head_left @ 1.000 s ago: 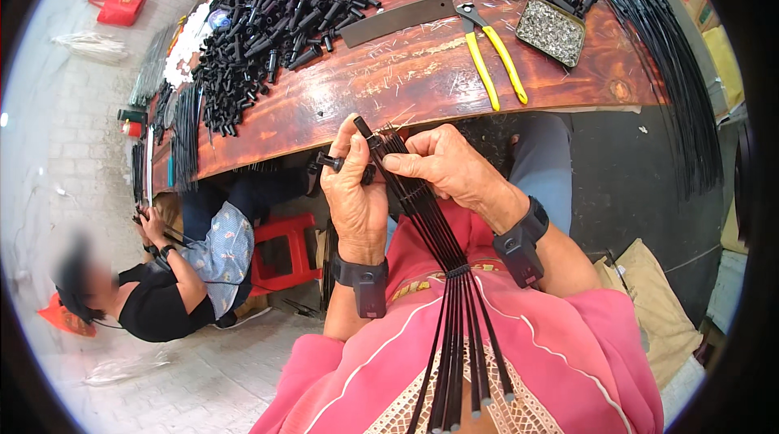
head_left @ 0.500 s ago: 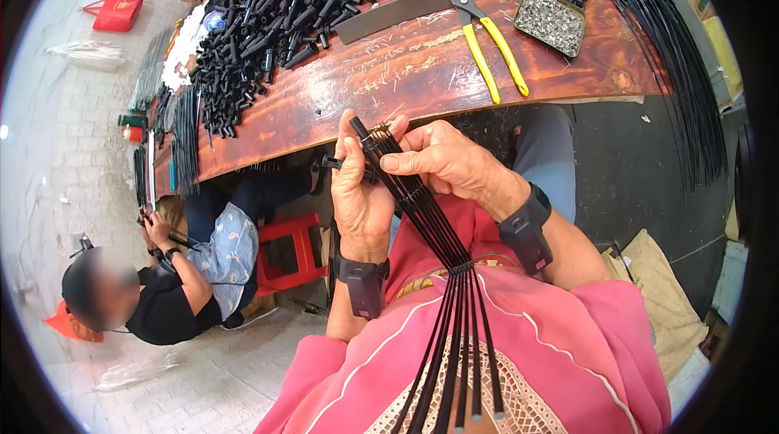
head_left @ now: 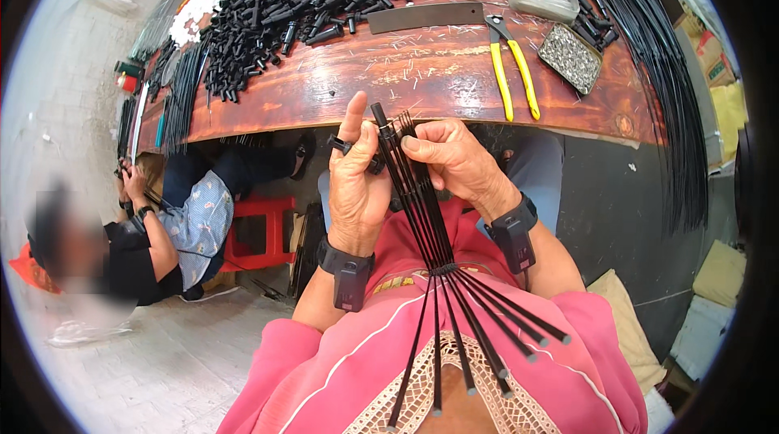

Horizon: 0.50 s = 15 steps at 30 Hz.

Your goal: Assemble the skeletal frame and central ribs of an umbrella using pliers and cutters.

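A bundle of slim black rods that looks like an umbrella frame (head_left: pixel 422 215) stands nearly upright before my chest. Its lower ribs fan out over the pink shirt from a dark joint. My left hand (head_left: pixel 357 203) supports the upper left side, thumb against the rods and index finger stretched upward. A black plastic tubular part (head_left: pixel 339 143) sits among that hand's fingers, partly hidden. On the other side, my right hand (head_left: pixel 458 160) closes thumb and fingers on the thin upper rods. A thicker black tube (head_left: pixel 378 115) rises at the top left of the bundle.
Beyond my hands, the wooden table (head_left: pixel 389 105) bears yellow-handled pliers (head_left: pixel 511 69), a flat metal blade (head_left: pixel 426 18), a tray of small metal bits (head_left: pixel 570 59) and heaped black tubular parts (head_left: pixel 268 28). Long black rods (head_left: pixel 657 93) overhang its right end. A seated person (head_left: pixel 146 247) works at left.
The head view has shifted, moving the table rightward in the picture. The frame has turned more upright and its lower ribs spread wider, toward the right. Both hands stay on it.
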{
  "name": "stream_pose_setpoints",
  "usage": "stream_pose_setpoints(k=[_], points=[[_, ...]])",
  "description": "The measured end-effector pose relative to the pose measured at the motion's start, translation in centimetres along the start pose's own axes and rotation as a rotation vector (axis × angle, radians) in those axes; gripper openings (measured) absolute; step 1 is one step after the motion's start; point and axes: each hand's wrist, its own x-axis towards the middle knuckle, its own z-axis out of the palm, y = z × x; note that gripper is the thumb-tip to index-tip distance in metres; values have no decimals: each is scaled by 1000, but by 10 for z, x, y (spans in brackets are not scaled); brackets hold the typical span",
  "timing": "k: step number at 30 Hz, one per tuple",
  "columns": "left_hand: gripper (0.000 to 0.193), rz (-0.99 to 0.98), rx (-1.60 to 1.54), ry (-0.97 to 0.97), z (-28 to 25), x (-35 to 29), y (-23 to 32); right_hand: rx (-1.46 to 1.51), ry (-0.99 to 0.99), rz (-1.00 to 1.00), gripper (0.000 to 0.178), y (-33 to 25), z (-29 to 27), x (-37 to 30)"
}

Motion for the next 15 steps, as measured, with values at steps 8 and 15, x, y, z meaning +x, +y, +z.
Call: stream_pose_setpoints(k=[8,15], points=[[43,0,14,20,-6,2,-1,-186,101,-97,22,-5,11,-6],[39,-21,10,134,8,2,3,-124,111,-114,43,-16,18,-1]])
